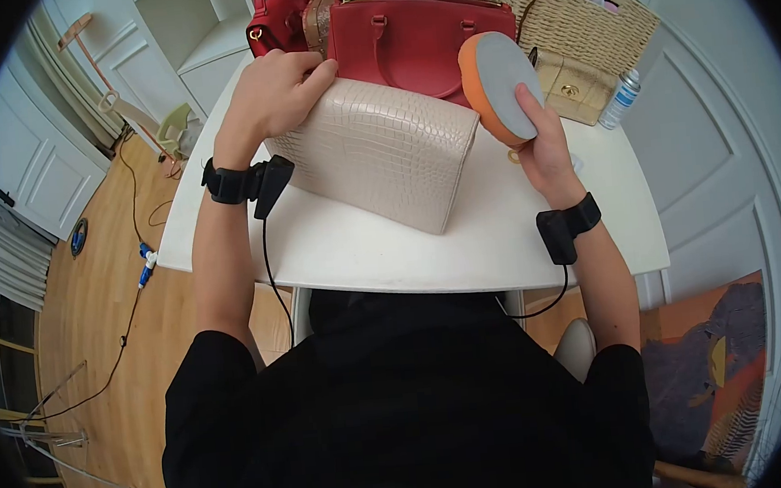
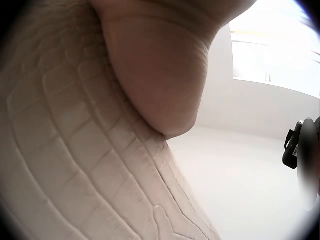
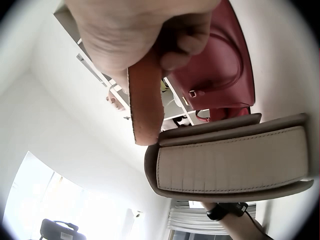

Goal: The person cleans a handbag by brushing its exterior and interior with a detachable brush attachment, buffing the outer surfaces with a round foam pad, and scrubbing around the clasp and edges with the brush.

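A cream crocodile-embossed handbag (image 1: 375, 158) stands tilted on the white table. My left hand (image 1: 282, 92) grips its top edge at the left corner; in the left wrist view the heel of the hand (image 2: 157, 75) lies against the embossed leather. In my right hand (image 1: 548, 153) is a round sponge pad (image 1: 504, 88) with an orange body and a grey face, the thumb across that face. The pad is at the bag's upper right corner. From the right wrist, the pad's orange edge (image 3: 146, 107) overlaps the end of the bag's stitched side panel (image 3: 232, 160).
Behind the cream bag stands a red handbag (image 1: 421, 44), with another red bag (image 1: 279, 19) at its left. A woven straw bag (image 1: 630, 28) and a small beige bag (image 1: 562, 93) are at the back right. Beside them is a spray can (image 1: 620, 100). The white table's (image 1: 365, 269) front edge is near my body.
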Demonstrator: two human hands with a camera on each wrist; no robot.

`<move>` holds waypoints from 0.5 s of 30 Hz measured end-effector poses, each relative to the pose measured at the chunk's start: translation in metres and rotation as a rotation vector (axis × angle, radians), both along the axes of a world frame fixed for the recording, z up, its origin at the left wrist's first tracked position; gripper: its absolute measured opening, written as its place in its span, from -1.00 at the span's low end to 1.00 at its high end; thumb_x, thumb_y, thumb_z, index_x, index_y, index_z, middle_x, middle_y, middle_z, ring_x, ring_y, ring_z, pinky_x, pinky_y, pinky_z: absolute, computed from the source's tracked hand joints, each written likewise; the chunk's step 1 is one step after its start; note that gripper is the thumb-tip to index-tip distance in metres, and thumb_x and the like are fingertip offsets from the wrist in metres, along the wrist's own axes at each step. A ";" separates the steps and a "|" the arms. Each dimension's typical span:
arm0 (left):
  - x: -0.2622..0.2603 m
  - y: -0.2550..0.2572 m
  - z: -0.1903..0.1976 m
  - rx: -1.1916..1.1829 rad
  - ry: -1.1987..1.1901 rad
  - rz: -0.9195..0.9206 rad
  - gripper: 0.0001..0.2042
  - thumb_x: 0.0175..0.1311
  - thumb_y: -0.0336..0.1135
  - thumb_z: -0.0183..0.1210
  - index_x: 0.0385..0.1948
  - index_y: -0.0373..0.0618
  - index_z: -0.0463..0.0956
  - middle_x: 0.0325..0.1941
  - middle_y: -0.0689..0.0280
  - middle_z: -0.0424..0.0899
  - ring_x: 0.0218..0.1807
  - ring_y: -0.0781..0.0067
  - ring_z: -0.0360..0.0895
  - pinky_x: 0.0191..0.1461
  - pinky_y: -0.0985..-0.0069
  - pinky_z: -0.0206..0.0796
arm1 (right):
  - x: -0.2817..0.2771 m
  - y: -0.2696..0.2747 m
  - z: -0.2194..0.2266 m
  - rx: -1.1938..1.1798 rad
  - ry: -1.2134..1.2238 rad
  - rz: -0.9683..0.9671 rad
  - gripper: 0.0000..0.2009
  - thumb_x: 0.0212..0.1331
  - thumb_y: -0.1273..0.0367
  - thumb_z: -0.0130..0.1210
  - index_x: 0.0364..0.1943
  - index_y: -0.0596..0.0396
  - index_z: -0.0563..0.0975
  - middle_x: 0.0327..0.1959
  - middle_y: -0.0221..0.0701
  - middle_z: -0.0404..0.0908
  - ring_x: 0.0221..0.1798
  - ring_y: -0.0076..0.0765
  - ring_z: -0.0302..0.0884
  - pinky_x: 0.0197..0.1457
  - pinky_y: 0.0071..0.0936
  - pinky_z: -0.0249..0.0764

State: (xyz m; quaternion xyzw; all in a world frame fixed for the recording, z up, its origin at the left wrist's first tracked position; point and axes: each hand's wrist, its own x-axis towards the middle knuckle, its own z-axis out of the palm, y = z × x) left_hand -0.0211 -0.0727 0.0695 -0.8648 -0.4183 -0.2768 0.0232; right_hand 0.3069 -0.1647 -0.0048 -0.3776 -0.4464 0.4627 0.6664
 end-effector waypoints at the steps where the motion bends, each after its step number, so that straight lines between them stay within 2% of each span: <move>1: 0.000 0.001 0.000 0.015 -0.016 -0.004 -0.54 0.41 0.02 -0.02 -0.38 -0.24 0.65 -0.50 -0.04 0.61 -0.37 -0.12 0.57 -0.20 0.13 0.38 | -0.001 -0.001 0.001 -0.014 0.010 0.016 -0.52 0.42 0.04 0.21 0.21 0.07 0.49 -0.14 -0.55 0.63 -0.25 -0.73 0.48 -0.31 -0.65 0.33; 2: 0.000 0.001 -0.001 0.029 -0.033 -0.009 -0.58 0.42 -0.03 -0.02 -0.40 -0.25 0.60 -0.50 -0.06 0.57 -0.37 -0.16 0.54 -0.21 0.11 0.33 | 0.000 -0.001 -0.001 -0.015 0.010 0.015 -0.52 0.42 0.04 0.21 0.21 0.07 0.49 -0.14 -0.55 0.63 -0.25 -0.73 0.48 -0.31 -0.65 0.33; 4: -0.002 0.005 -0.001 0.045 -0.056 0.017 -0.58 0.42 -0.03 -0.01 -0.41 -0.26 0.59 -0.50 -0.08 0.57 -0.37 -0.17 0.53 -0.22 0.11 0.33 | 0.006 -0.001 -0.003 0.011 -0.009 0.044 -0.38 0.45 0.03 0.17 0.40 0.16 0.36 0.26 -0.34 0.56 0.29 -0.47 0.54 0.26 -0.42 0.52; 5: -0.006 0.007 -0.001 0.062 -0.073 0.044 -0.58 0.42 -0.03 0.00 -0.41 -0.26 0.58 -0.50 -0.09 0.56 -0.38 -0.19 0.52 -0.23 0.11 0.32 | 0.005 0.000 -0.002 0.010 -0.008 0.046 -0.38 0.45 0.03 0.17 0.40 0.16 0.36 0.26 -0.34 0.56 0.29 -0.47 0.54 0.26 -0.42 0.52; 7: -0.020 0.023 -0.006 0.086 -0.073 0.095 -0.56 0.41 0.01 0.00 -0.39 -0.23 0.63 -0.50 -0.07 0.60 -0.37 -0.17 0.57 -0.20 0.10 0.38 | -0.001 -0.001 -0.002 0.027 -0.022 0.048 -0.50 0.40 0.03 0.23 0.19 0.11 0.51 -0.13 -0.54 0.65 -0.25 -0.72 0.50 -0.31 -0.65 0.34; 8: -0.026 0.028 -0.005 0.116 -0.078 0.139 -0.54 0.40 0.05 0.00 -0.38 -0.19 0.69 -0.50 -0.05 0.64 -0.36 -0.16 0.61 -0.17 0.09 0.43 | -0.003 0.000 -0.004 0.027 -0.017 0.045 -0.50 0.40 0.03 0.23 0.19 0.11 0.51 -0.13 -0.54 0.65 -0.25 -0.72 0.50 -0.31 -0.65 0.34; 10: -0.033 0.035 -0.005 0.098 -0.056 0.156 -0.55 0.40 0.04 0.00 -0.38 -0.18 0.68 -0.48 -0.02 0.66 -0.32 -0.16 0.62 -0.15 0.08 0.44 | -0.003 0.000 -0.007 -0.034 -0.266 0.078 -0.51 0.37 0.03 0.26 0.13 0.15 0.56 -0.19 -0.55 0.65 -0.27 -0.72 0.50 -0.35 -0.66 0.32; 14: -0.037 0.039 -0.006 0.070 -0.003 0.181 -0.58 0.40 0.03 -0.01 -0.32 -0.14 0.67 -0.37 0.01 0.71 -0.22 -0.13 0.64 -0.07 0.07 0.44 | -0.001 -0.003 -0.002 -0.160 -0.399 0.169 -0.51 0.33 0.02 0.28 0.08 0.14 0.60 -0.21 -0.55 0.65 -0.29 -0.75 0.48 -0.38 -0.68 0.28; 15: -0.038 0.039 -0.006 0.056 0.019 0.175 -0.60 0.41 0.03 -0.01 -0.28 -0.12 0.66 -0.33 0.02 0.73 -0.17 -0.12 0.65 -0.03 0.07 0.44 | -0.002 -0.003 -0.002 -0.231 -0.484 0.204 -0.51 0.31 0.04 0.31 0.08 0.16 0.61 -0.19 -0.51 0.68 -0.26 -0.70 0.52 -0.32 -0.65 0.35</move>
